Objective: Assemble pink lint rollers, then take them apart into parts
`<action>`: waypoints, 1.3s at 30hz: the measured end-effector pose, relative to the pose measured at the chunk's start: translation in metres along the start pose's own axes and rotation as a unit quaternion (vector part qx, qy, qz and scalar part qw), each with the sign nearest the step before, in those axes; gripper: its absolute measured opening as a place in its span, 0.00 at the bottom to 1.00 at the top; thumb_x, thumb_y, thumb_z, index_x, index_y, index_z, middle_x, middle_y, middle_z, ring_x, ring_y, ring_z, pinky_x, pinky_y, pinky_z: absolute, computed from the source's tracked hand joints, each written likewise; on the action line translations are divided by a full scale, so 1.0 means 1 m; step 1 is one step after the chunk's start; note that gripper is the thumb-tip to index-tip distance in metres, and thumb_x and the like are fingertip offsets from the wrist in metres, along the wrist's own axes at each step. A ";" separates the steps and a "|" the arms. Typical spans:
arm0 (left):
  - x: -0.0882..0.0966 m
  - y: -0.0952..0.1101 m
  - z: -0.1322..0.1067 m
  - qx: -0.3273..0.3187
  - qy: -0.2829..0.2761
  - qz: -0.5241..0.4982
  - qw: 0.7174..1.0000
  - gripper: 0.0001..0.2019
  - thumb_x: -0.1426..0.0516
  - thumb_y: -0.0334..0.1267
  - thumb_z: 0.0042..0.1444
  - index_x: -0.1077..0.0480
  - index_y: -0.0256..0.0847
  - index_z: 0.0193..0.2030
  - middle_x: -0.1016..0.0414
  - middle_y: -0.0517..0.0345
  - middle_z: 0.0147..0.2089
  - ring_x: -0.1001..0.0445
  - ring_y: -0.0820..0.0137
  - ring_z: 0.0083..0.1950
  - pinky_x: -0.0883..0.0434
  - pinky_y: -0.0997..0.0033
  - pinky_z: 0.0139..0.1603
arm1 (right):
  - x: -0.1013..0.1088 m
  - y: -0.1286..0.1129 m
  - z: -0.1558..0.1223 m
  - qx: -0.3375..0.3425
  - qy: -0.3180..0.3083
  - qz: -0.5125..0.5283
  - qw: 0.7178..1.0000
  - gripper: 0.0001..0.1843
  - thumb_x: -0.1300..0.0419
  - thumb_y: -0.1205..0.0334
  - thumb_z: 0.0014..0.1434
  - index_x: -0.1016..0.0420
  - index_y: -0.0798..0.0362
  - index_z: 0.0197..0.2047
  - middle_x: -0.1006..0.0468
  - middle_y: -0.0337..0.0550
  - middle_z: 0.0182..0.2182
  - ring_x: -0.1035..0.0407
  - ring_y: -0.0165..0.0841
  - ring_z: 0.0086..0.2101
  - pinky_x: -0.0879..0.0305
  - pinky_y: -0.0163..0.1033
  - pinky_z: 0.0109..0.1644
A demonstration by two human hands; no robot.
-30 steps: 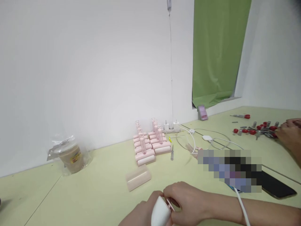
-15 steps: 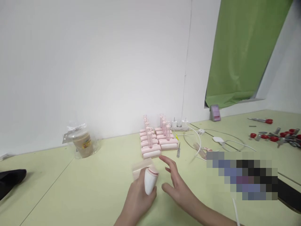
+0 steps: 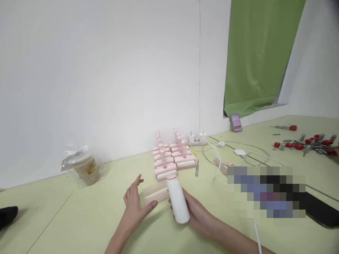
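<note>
My right hand (image 3: 194, 215) is closed around a lint roller with a thick white roll (image 3: 179, 201) and a pink end, tilted toward me. A translucent pink cover (image 3: 156, 192) extends left from behind the roll; whether the two are joined I cannot tell. At the cover's left end, my left hand (image 3: 135, 204) is open, with thumb and fingers apart around it. Just beyond stand two rows of pink lint rollers (image 3: 165, 170) with clear pink upright handles (image 3: 183, 149).
A screwdriver (image 3: 197, 168) lies right of the rows. White cables (image 3: 218, 158) and chargers (image 3: 191, 137) spread behind it. A black phone (image 3: 320, 210) is at right, with red-handled tools (image 3: 299, 146) beyond. A bagged cup (image 3: 86, 167) stands at left. Another person's hand (image 3: 337, 155) shows at the right edge.
The white roll has passed from my left hand to my right. My left hand has opened and moved left. The view has shifted slightly right.
</note>
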State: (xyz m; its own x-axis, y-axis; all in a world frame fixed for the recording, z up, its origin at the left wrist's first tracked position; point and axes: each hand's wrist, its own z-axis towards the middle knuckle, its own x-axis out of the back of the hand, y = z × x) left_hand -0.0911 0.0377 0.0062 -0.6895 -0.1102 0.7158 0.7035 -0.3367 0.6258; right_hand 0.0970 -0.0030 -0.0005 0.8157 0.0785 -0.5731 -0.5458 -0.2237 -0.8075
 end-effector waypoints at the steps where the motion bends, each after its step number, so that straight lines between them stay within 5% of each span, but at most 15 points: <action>1: 0.002 -0.008 0.006 0.042 -0.016 -0.004 0.999 0.43 0.44 0.51 0.40 0.60 0.40 0.60 0.45 0.47 0.57 0.49 0.53 0.58 0.52 0.50 0.57 | 0.006 -0.007 0.002 0.019 0.025 -0.010 0.999 0.18 0.46 0.46 0.53 0.28 0.52 0.36 0.26 0.38 0.29 0.34 0.32 0.34 0.41 0.36 0.43; 3: -0.002 -0.018 0.011 0.114 -0.055 -0.002 0.992 0.42 0.42 0.49 0.38 0.56 0.39 0.58 0.44 0.47 0.56 0.49 0.53 0.58 0.51 0.52 0.56 | 0.017 -0.022 0.006 0.092 0.061 -0.049 0.993 0.19 0.47 0.45 0.53 0.30 0.50 0.40 0.26 0.39 0.38 0.36 0.35 0.42 0.43 0.36 0.47; 6: -0.017 -0.014 0.006 0.142 -0.078 -0.005 0.987 0.25 0.45 0.43 0.42 0.45 0.43 0.49 0.40 0.52 0.49 0.45 0.56 0.55 0.46 0.56 0.53 | 0.028 -0.044 0.008 0.208 0.070 -0.195 0.956 0.21 0.50 0.46 0.55 0.33 0.48 0.46 0.30 0.40 0.47 0.40 0.37 0.49 0.44 0.37 0.49; 11: -0.036 0.014 -0.015 0.082 -0.138 -0.040 0.986 0.20 0.44 0.37 0.39 0.42 0.44 0.42 0.38 0.57 0.44 0.43 0.59 0.51 0.42 0.62 0.50 | 0.027 -0.058 -0.002 0.291 -0.036 -0.479 0.827 0.18 0.48 0.52 0.56 0.32 0.49 0.48 0.30 0.44 0.44 0.36 0.36 0.45 0.41 0.37 0.47; 16: -0.042 0.013 -0.018 0.071 -0.175 -0.082 0.979 0.23 0.44 0.41 0.42 0.43 0.41 0.47 0.37 0.54 0.46 0.44 0.58 0.52 0.42 0.61 0.50 | 0.021 -0.044 -0.005 0.292 -0.101 -0.631 0.712 0.16 0.46 0.56 0.57 0.31 0.50 0.48 0.29 0.43 0.39 0.35 0.33 0.40 0.40 0.36 0.44; 21: -0.041 0.006 -0.018 0.056 -0.197 -0.094 0.974 0.24 0.43 0.42 0.43 0.43 0.42 0.49 0.38 0.54 0.49 0.44 0.58 0.53 0.42 0.62 0.50 | 0.022 -0.043 -0.006 0.293 -0.097 -0.655 0.690 0.16 0.47 0.58 0.58 0.33 0.49 0.49 0.30 0.42 0.39 0.36 0.32 0.40 0.40 0.35 0.42; 29: -0.026 0.022 -0.019 0.074 -0.224 -0.120 0.964 0.23 0.43 0.41 0.43 0.42 0.43 0.47 0.36 0.56 0.48 0.43 0.60 0.53 0.40 0.65 0.49 | 0.019 -0.044 -0.005 0.278 -0.112 -0.692 0.656 0.14 0.48 0.61 0.58 0.33 0.47 0.49 0.31 0.43 0.38 0.37 0.34 0.39 0.41 0.39 0.43; 34: -0.031 0.016 -0.020 0.063 -0.196 -0.111 0.972 0.22 0.42 0.40 0.41 0.41 0.43 0.45 0.36 0.57 0.48 0.41 0.60 0.52 0.39 0.65 0.49 | 0.017 -0.033 -0.010 0.222 -0.110 -0.706 0.664 0.12 0.48 0.58 0.58 0.33 0.47 0.46 0.33 0.43 0.42 0.40 0.36 0.45 0.41 0.41 0.47; 36: -0.036 0.009 -0.021 0.057 -0.189 -0.113 0.974 0.23 0.43 0.40 0.41 0.42 0.44 0.47 0.36 0.56 0.48 0.41 0.60 0.52 0.39 0.64 0.50 | 0.021 -0.037 -0.009 0.217 -0.093 -0.737 0.633 0.15 0.48 0.53 0.58 0.34 0.43 0.48 0.37 0.43 0.48 0.44 0.37 0.50 0.42 0.42 0.50; 39: -0.045 0.001 -0.024 0.022 -0.150 -0.137 0.979 0.31 0.44 0.38 0.43 0.50 0.46 0.56 0.39 0.54 0.51 0.41 0.60 0.54 0.40 0.60 0.52 | 0.037 -0.063 0.003 0.193 0.029 -0.812 0.550 0.17 0.55 0.55 0.62 0.39 0.43 0.54 0.38 0.42 0.52 0.43 0.33 0.51 0.43 0.38 0.51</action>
State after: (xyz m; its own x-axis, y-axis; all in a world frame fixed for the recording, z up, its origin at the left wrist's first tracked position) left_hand -0.0635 0.0200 -0.0332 -0.7766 0.2599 0.5739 0.5105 -0.2744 0.8149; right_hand 0.1609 0.0173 0.0288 0.2865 -0.1625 0.9442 0.9207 0.3195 -0.2244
